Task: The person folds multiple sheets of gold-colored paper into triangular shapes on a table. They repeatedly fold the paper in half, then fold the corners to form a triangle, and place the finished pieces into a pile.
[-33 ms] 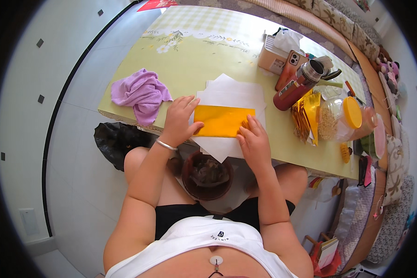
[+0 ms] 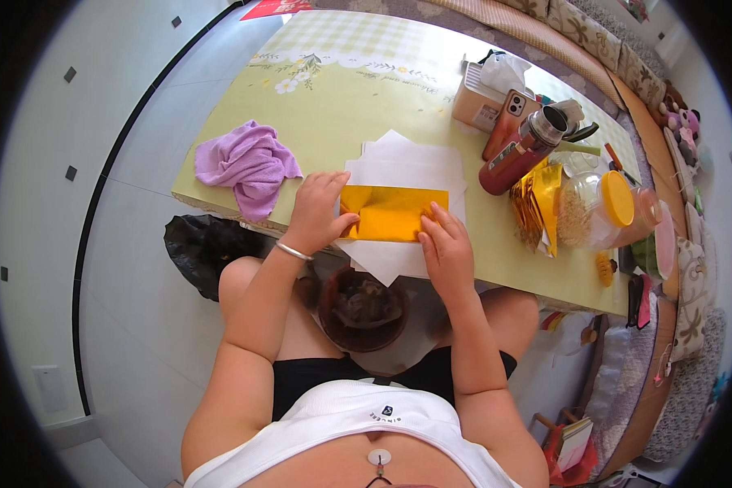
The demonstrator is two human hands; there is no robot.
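A rectangular sheet of shiny gold foil paper (image 2: 394, 213) lies lengthwise before me, over white paper sheets (image 2: 403, 159) at the table's near edge. My left hand (image 2: 317, 211) holds its left end, thumb on the gold face and fingers stretched along the far left corner. At the right end, my right hand (image 2: 446, 244) grips the edge with bent fingers; what lies beneath the fingertips is hidden. The foil looks slightly bowed, with a darker band across its left and far parts. A corner of the white paper hangs over the table edge toward my lap.
A purple cloth (image 2: 252, 167) lies to the left. On the right stand a dark red thermos (image 2: 520, 154), a phone (image 2: 508, 122), a tissue box (image 2: 476, 98), folded gold papers (image 2: 537, 203) and a yellow-lidded jar (image 2: 586, 211). Below are a brown bin (image 2: 362, 329) and a black bag (image 2: 207, 252).
The gold foil paper has flexed a little, and its sheen has turned from even to streaked with darker patches. Both hands have stayed almost in place.
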